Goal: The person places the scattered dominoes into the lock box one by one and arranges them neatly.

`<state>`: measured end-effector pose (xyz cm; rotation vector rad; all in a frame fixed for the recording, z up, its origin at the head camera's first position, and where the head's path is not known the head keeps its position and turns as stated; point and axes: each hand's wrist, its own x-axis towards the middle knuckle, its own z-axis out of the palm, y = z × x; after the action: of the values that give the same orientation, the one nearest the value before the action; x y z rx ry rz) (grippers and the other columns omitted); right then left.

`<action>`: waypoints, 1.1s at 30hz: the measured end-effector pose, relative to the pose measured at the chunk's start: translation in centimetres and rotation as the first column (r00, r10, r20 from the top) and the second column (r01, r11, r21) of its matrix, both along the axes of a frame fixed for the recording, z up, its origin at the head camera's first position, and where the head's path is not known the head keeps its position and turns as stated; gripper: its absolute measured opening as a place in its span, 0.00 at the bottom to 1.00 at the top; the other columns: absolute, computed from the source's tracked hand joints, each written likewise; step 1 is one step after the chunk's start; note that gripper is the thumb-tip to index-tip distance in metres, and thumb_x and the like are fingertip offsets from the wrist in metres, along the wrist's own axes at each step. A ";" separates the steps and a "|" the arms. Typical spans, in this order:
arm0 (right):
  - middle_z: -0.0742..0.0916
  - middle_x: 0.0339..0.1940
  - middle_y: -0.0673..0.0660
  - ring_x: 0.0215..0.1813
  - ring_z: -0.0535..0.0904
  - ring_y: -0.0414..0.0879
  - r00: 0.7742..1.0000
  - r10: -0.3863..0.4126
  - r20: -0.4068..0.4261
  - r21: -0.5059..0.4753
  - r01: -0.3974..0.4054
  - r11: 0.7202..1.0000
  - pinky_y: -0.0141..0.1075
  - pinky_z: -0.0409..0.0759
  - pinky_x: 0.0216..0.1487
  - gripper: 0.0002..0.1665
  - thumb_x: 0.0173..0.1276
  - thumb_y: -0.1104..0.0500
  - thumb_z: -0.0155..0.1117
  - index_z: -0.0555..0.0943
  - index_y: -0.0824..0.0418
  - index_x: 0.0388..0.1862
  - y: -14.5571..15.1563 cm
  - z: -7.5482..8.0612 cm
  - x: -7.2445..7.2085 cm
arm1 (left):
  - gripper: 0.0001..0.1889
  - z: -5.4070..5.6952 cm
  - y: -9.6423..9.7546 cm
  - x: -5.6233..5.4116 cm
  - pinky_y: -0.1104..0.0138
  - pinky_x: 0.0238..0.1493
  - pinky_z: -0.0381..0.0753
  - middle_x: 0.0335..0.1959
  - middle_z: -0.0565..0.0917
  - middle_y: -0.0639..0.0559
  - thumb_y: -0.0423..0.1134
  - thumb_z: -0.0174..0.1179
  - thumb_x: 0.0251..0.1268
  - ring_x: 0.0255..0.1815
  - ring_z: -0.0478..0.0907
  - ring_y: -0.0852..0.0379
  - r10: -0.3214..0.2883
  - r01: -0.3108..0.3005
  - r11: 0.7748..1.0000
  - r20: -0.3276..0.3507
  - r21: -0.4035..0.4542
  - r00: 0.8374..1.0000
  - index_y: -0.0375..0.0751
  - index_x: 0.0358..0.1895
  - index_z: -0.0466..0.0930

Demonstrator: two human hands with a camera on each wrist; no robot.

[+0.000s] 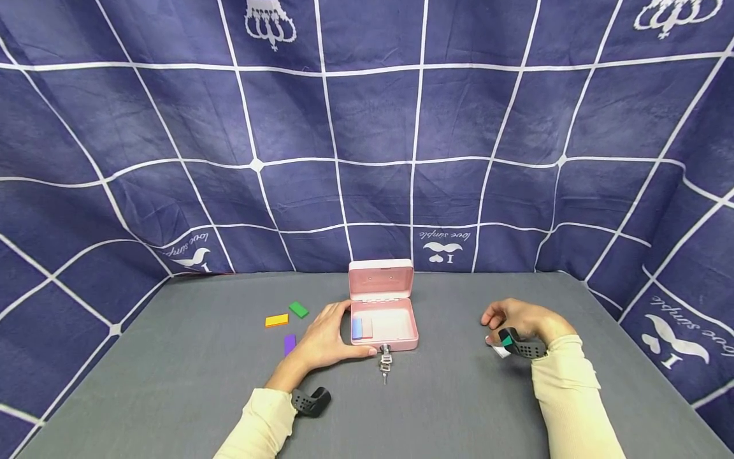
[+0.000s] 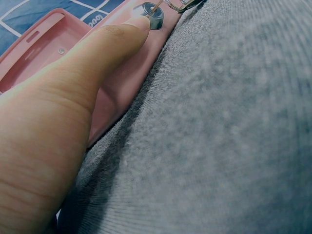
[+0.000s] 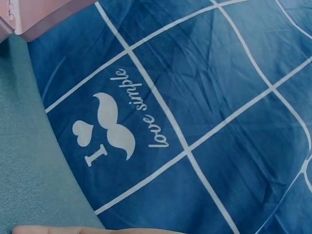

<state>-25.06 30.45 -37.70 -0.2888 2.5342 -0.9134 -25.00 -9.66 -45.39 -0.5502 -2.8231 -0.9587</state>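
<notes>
Here the hands are apart, left gripping the box.

I hold my left hand with thumb stretched away from the fingers; my right hand, fingers bent, is nearer the counter's right edge.

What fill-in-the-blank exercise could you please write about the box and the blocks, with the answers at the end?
The left hand holds the pink box, whose lid stands ____.
Left of the box lie an orange block, a green block and, nearest the left hand, a third block, colored ____.
Inside the box, the leftmost block is ____.
At the lock is a bunch of ____.

Missing words: open; purple; blue; keys.
</notes>
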 end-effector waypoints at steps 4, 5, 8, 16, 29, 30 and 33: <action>0.77 0.33 0.54 0.36 0.73 0.44 1.000 -0.011 0.008 -0.015 0.011 1.000 0.31 0.73 0.34 0.19 0.53 0.67 0.74 0.78 0.69 0.42 0.0 -0.1 0.0 | 0.58 0.1 0.0 0.0 0.49 0.64 0.73 0.62 0.77 0.52 0.73 0.74 0.32 0.67 0.71 0.52 0.005 -0.005 1.000 0.006 0.002 1.000 0.49 0.72 0.66; 0.77 0.32 0.53 0.35 0.73 0.44 1.000 -0.012 0.010 -0.018 0.013 1.000 0.31 0.73 0.32 0.18 0.53 0.67 0.74 0.77 0.69 0.41 0.0 -0.1 0.0 | 0.58 0.1 0.0 0.0 0.49 0.64 0.73 0.62 0.77 0.52 0.73 0.74 0.32 0.67 0.71 0.52 0.005 -0.005 1.000 0.006 0.002 1.000 0.49 0.72 0.66; 0.77 0.30 0.52 0.32 0.73 0.43 0.999 -0.022 0.024 -0.019 0.023 1.000 0.30 0.72 0.28 0.16 0.56 0.66 0.73 0.77 0.68 0.41 0.0 -0.2 0.1 | 0.58 0.1 0.0 -0.1 0.49 0.64 0.73 0.62 0.77 0.52 0.73 0.74 0.32 0.67 0.71 0.52 0.005 -0.005 1.000 0.001 -0.003 1.000 0.49 0.71 0.67; 0.79 0.26 0.50 0.26 0.72 0.40 0.999 -0.040 0.027 0.005 0.040 0.999 0.29 0.66 0.22 0.11 0.63 0.62 0.70 0.77 0.66 0.39 -0.2 -0.5 -0.2 | 0.58 0.2 -0.1 -0.1 0.50 0.65 0.73 0.62 0.77 0.52 0.72 0.75 0.33 0.66 0.72 0.51 0.003 -0.003 1.000 -0.009 -0.009 1.000 0.48 0.71 0.67; 0.78 0.24 0.49 0.24 0.67 0.40 0.999 -0.011 -0.051 0.019 0.012 1.000 0.29 0.64 0.22 0.10 0.66 0.61 0.68 0.77 0.66 0.37 -0.7 -0.8 -0.7 | 0.59 0.2 -0.1 -0.1 0.50 0.65 0.73 0.63 0.77 0.52 0.74 0.74 0.33 0.67 0.71 0.52 0.007 -0.007 1.000 0.000 -0.018 1.000 0.48 0.72 0.66; 0.78 0.24 0.49 0.24 0.67 0.40 0.999 -0.016 -0.049 0.015 0.017 1.000 0.29 0.64 0.22 0.10 0.66 0.62 0.68 0.77 0.66 0.38 -0.7 -0.8 -0.7 | 0.59 0.1 -0.1 -0.1 0.49 0.65 0.73 0.63 0.77 0.52 0.74 0.74 0.33 0.67 0.71 0.52 0.006 -0.006 1.000 0.003 -0.018 1.000 0.48 0.72 0.66; 0.80 0.26 0.51 0.25 0.70 0.40 0.999 -0.025 -0.046 0.003 0.025 1.000 0.30 0.66 0.23 0.13 0.64 0.63 0.70 0.77 0.68 0.42 -0.8 -0.9 -0.6 | 0.59 0.1 -0.1 0.0 0.49 0.65 0.73 0.64 0.77 0.51 0.74 0.74 0.33 0.68 0.71 0.51 0.007 -0.007 1.000 0.015 -0.011 1.000 0.48 0.72 0.66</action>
<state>-25.70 29.66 -38.61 -0.2813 2.5869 -0.9213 -25.01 -9.73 -45.33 -0.5368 -2.8432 -0.9503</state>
